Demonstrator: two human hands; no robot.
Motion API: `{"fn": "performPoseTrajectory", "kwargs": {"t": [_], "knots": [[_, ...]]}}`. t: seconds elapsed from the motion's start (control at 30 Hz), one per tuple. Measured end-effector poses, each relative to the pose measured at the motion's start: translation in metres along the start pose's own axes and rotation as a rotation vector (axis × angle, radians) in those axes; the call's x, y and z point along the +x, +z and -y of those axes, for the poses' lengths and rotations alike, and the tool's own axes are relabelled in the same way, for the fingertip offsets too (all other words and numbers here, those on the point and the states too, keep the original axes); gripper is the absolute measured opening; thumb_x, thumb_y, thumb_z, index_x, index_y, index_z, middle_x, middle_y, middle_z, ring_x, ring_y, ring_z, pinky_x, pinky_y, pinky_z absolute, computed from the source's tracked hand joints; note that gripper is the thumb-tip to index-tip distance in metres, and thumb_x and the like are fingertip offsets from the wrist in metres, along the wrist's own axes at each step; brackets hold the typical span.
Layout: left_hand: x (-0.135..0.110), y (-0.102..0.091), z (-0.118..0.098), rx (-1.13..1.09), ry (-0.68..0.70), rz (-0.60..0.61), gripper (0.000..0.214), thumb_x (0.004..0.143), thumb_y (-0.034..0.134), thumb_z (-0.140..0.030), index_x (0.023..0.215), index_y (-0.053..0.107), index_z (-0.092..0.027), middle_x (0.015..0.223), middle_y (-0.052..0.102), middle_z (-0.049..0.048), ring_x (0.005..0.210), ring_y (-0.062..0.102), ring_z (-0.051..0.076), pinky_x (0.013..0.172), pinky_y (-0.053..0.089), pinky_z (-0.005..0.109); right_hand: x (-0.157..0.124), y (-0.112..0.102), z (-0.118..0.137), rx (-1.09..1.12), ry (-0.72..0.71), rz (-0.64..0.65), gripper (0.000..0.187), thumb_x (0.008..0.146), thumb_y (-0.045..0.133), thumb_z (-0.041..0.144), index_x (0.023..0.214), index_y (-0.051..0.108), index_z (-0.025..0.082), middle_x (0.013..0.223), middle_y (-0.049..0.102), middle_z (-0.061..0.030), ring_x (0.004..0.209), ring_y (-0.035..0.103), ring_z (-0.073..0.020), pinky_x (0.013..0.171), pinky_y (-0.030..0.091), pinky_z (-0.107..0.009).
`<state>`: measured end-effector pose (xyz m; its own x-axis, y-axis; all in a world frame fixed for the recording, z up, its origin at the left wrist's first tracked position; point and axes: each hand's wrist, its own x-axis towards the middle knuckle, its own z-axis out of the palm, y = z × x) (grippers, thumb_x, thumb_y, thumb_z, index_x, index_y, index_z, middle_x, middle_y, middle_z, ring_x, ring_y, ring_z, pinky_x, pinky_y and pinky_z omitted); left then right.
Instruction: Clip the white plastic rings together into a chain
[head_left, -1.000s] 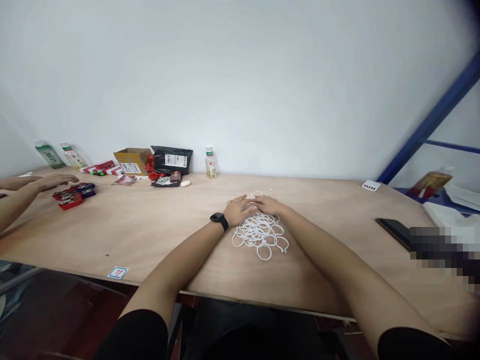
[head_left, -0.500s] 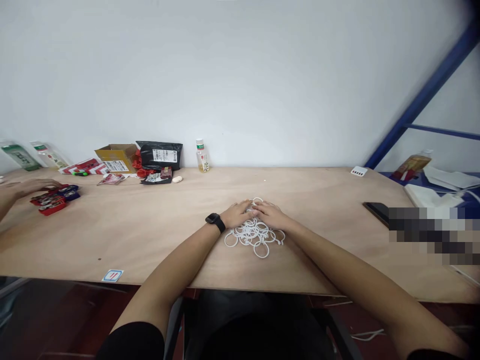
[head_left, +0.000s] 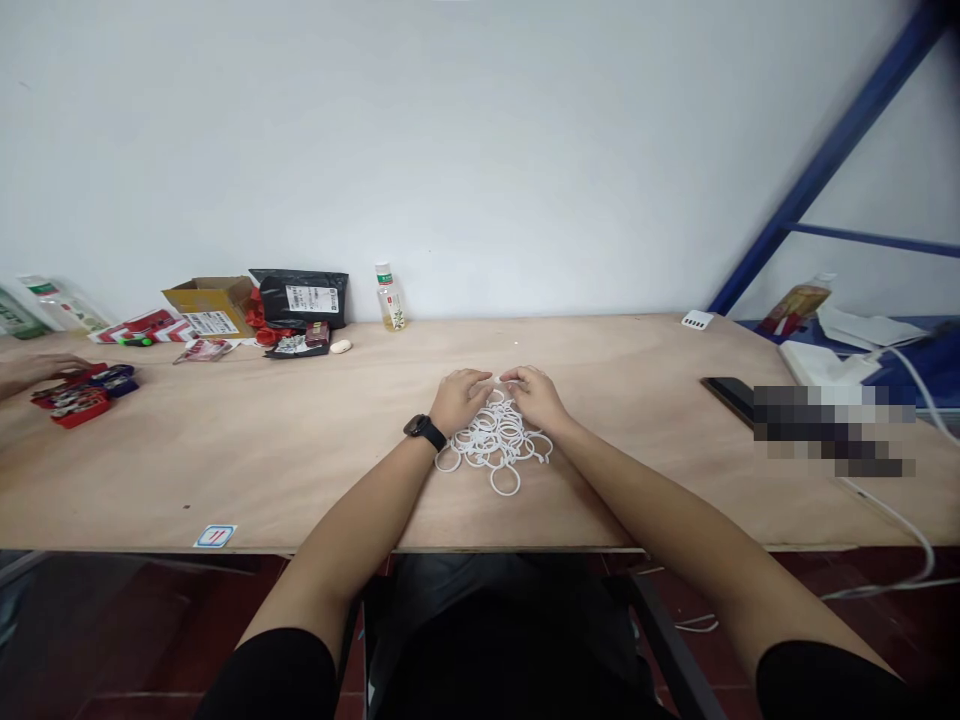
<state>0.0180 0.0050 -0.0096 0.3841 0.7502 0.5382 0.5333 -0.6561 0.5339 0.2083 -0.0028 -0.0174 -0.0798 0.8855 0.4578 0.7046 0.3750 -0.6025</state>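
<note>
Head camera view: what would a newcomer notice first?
The pile of white rings stands out in the middle of the plywood table, with the left hand and right hand on its far side. A blue metal frame rises at the upper right, and a co-worker's hand sits by a red-and-blue heap at far left.

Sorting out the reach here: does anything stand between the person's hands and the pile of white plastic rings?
Nothing visible does. The left hand and right hand are already on the far side of the pile of white plastic rings, touching it, with no other object between them.
</note>
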Motion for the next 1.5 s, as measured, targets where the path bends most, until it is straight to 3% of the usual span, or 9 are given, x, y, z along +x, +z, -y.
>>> {"fn": "performPoseTrajectory", "kwargs": {"t": [0.17, 0.33, 0.67, 0.87, 1.03, 1.17, 1.33, 1.5], "knots": [[-0.009, -0.011, -0.020, 0.022, 0.057, -0.090, 0.023, 0.088, 0.058, -0.028, 0.108, 0.068, -0.022, 0.103, 0.071, 0.0053, 0.100, 0.061, 0.020, 0.095, 0.043, 0.038, -0.014, -0.002, 0.018, 0.402, -0.008, -0.018, 0.022, 0.088, 0.050, 0.032, 0.103, 0.062, 0.021, 0.096, 0.069, -0.0046, 0.087, 0.064, -0.0187, 0.080, 0.051, -0.033], [-0.010, -0.010, -0.025, -0.105, 0.065, -0.210, 0.021, 0.086, 0.060, -0.025, 0.104, 0.069, -0.019, 0.088, 0.071, 0.0053, 0.081, 0.062, 0.017, 0.083, 0.048, 0.034, -0.019, -0.002, 0.022, 0.596, -0.026, 0.003, 0.021, 0.088, 0.054, 0.036, 0.102, 0.059, 0.021, 0.090, 0.068, -0.0034, 0.085, 0.066, -0.0176, 0.077, 0.050, -0.031], [-0.010, -0.008, -0.027, -0.473, -0.097, -0.137, 0.024, 0.080, 0.068, -0.037, 0.085, 0.072, -0.015, 0.084, 0.073, 0.0066, 0.077, 0.066, 0.016, 0.075, 0.053, 0.029, -0.017, -0.007, 0.022, 0.514, -0.055, 0.043, 0.018, 0.086, 0.056, 0.032, 0.093, 0.066, 0.019, 0.085, 0.067, -0.0028, 0.078, 0.062, -0.0158, 0.071, 0.048, -0.027], [-0.011, -0.004, -0.024, -0.426, -0.175, -0.107, 0.019, 0.077, 0.067, -0.032, 0.079, 0.072, -0.013, 0.076, 0.073, 0.0051, 0.070, 0.065, 0.015, 0.070, 0.053, 0.028, -0.017, -0.010, 0.029, 0.359, -0.148, 0.024, 0.016, 0.081, 0.057, 0.022, 0.088, 0.072, 0.020, 0.089, 0.068, -0.0048, 0.082, 0.063, -0.0164, 0.075, 0.049, -0.028], [-0.012, 0.001, -0.020, -0.364, -0.169, -0.091, 0.018, 0.080, 0.064, -0.028, 0.083, 0.073, -0.014, 0.079, 0.073, 0.0046, 0.073, 0.065, 0.015, 0.072, 0.052, 0.028, -0.021, -0.004, 0.030, 0.346, -0.007, 0.066, 0.023, 0.081, 0.055, 0.022, 0.095, 0.073, 0.019, 0.079, 0.071, -0.0033, 0.070, 0.064, -0.0160, 0.062, 0.048, -0.025], [-0.013, 0.002, -0.020, -0.354, -0.170, -0.076, 0.023, 0.079, 0.067, -0.035, 0.083, 0.073, -0.014, 0.080, 0.073, 0.0058, 0.074, 0.066, 0.016, 0.072, 0.053, 0.028, -0.021, -0.006, 0.030, 0.336, 0.005, 0.083, 0.023, 0.081, 0.055, 0.022, 0.092, 0.074, 0.020, 0.078, 0.072, -0.0029, 0.072, 0.065, -0.0169, 0.065, 0.049, -0.026], [-0.012, 0.000, -0.016, -0.354, -0.099, -0.088, 0.026, 0.082, 0.064, -0.040, 0.085, 0.073, -0.015, 0.082, 0.073, 0.0058, 0.076, 0.066, 0.016, 0.073, 0.052, 0.029, -0.020, -0.009, 0.027, 0.478, 0.015, 0.143, 0.024, 0.084, 0.054, 0.029, 0.093, 0.073, 0.019, 0.074, 0.070, -0.0029, 0.072, 0.064, -0.0171, 0.065, 0.049, -0.027], [-0.011, -0.002, -0.015, -0.361, -0.075, -0.105, 0.028, 0.082, 0.064, -0.042, 0.082, 0.071, -0.015, 0.079, 0.071, 0.0054, 0.074, 0.064, 0.015, 0.071, 0.050, 0.028, -0.017, -0.005, 0.023, 0.734, 0.113, 0.143, 0.028, 0.076, 0.067, 0.043, 0.087, 0.066, 0.017, 0.065, 0.063, -0.0004, 0.059, 0.058, -0.0139, 0.057, 0.047, -0.026]]}}
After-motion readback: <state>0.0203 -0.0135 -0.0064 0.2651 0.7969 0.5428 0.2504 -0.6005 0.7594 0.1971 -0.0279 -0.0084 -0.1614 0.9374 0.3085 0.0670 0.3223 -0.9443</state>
